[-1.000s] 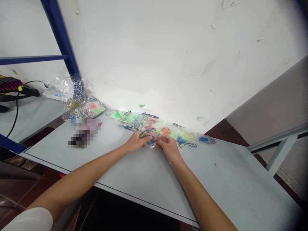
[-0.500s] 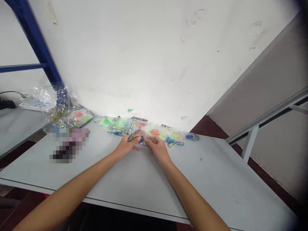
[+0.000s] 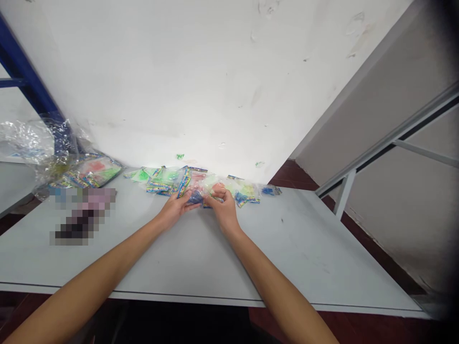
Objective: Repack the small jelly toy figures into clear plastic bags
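Observation:
A small clear plastic packet (image 3: 195,196) with dark blue contents and a patterned blue-and-yellow edge is between my hands, at the near side of a row of packets. My left hand (image 3: 175,209) grips its left edge, thumb on top. On the right side, my right hand (image 3: 224,209) is closed with its fingertips at the packet's edge. Just behind lie packets with red (image 3: 199,178) and green contents (image 3: 174,177). To the right are a packet with pale yellow-green contents (image 3: 245,188) and one with dark blue contents (image 3: 268,190).
The packets lie on a grey table (image 3: 186,263) against a white wall (image 3: 172,81). On the left are a large crinkled clear bag (image 3: 28,138), more packets (image 3: 96,168) and a pixelated item (image 3: 86,215). A metal frame (image 3: 346,193) stands beyond the right edge.
The view has shifted, so everything sits further left. My hands have drawn slightly apart, and the blue packet between them now shows more fully.

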Action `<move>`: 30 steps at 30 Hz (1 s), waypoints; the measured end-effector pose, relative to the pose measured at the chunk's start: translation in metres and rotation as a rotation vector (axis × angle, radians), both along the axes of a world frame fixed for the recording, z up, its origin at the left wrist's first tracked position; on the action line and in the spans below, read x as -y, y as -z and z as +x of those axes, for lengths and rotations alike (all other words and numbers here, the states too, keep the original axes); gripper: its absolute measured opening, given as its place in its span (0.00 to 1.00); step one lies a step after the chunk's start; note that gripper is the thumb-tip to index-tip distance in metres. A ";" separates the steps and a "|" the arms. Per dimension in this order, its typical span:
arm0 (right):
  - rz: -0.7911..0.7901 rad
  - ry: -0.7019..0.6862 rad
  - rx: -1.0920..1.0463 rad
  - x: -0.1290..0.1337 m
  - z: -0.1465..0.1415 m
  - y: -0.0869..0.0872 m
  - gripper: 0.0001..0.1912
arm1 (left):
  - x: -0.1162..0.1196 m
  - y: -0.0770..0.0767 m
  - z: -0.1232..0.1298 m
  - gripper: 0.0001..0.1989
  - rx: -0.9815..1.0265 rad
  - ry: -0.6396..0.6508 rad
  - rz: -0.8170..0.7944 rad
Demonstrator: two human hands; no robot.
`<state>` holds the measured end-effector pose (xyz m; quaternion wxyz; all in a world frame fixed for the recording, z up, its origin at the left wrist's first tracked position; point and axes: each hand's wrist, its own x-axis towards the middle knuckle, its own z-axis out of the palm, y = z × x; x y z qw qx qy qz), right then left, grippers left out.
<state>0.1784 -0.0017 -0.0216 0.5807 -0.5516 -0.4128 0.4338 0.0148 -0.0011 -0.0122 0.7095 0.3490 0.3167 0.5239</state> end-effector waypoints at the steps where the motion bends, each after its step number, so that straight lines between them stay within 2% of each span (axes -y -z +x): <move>1: -0.001 -0.030 -0.009 0.000 -0.001 0.001 0.23 | 0.000 0.001 0.000 0.13 0.012 0.009 0.011; 3: 0.003 -0.106 -0.046 0.000 -0.003 0.003 0.18 | -0.001 0.002 0.000 0.13 0.019 0.029 0.027; 7: 0.031 -0.179 -0.031 0.001 -0.005 0.003 0.18 | -0.001 0.001 -0.002 0.15 0.025 0.061 0.038; 12: 0.067 -0.182 0.089 0.001 0.000 0.008 0.15 | -0.002 -0.001 -0.003 0.20 0.052 0.146 0.031; 17: 0.111 -0.183 0.243 0.000 0.007 0.010 0.12 | -0.006 0.002 -0.007 0.21 0.124 0.224 -0.005; 22: 0.107 -0.190 0.250 0.000 0.008 0.008 0.11 | -0.006 -0.001 -0.010 0.22 0.156 0.241 -0.047; 30: 0.119 -0.157 0.419 0.000 0.006 0.009 0.12 | -0.008 0.000 -0.010 0.21 0.228 0.269 -0.086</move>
